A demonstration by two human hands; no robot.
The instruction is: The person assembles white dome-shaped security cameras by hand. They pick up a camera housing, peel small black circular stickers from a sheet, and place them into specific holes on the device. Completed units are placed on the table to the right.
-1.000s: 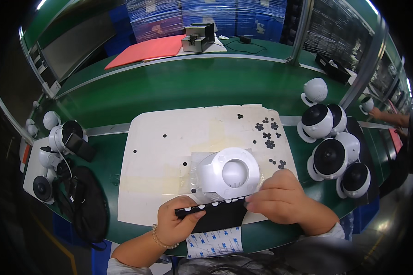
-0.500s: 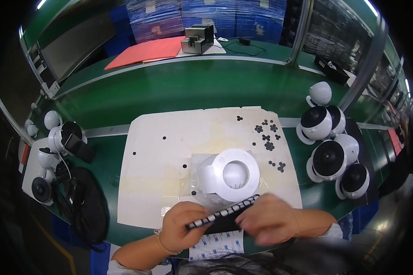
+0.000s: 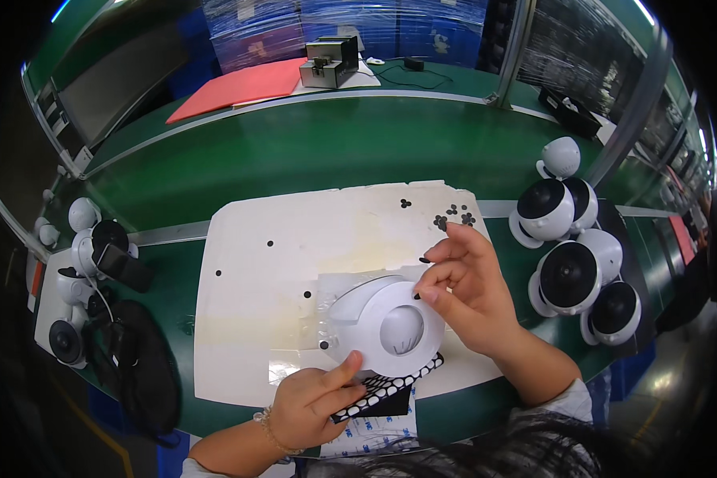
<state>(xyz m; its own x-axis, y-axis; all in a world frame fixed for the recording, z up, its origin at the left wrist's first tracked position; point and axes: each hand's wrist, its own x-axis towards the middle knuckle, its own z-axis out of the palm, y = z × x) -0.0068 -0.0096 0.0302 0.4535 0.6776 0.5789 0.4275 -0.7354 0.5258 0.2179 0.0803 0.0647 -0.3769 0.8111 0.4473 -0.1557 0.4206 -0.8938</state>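
One dark dot at the ring, the rest of it looks bare

The green bench [image 3: 460,408] carries a cream sheet [image 3: 239,319] along the middle of its near edge. On this sheet, near the middle of its near edge, is the white housing [image 3: 357,307], with its round ring facing up.

The work on this ring seems to be at an early point: I see one dark dot [image 3: 417,296] at its far right part, and no other on the visible ring. Whether it is stuck there, I cannot tell. The left hand [image 3: 311,405] grasps the left end of a dotted strip [image 3: 386,388], while one digit touches the near side of the ring. The right hand [image 3: 482,299] pinches the dark dot between thumb and finger; a second dot [image 3: 424,260] is at another fingertip.

Counted by size: six white devices [image 3: 570,275] near the bench's right edge, one housing, one strip, at least four dot clusters [image 3: 440,223] by the sheet's far right corner, partly hidden, and four single dots [image 3: 307,295] toward its left edge.
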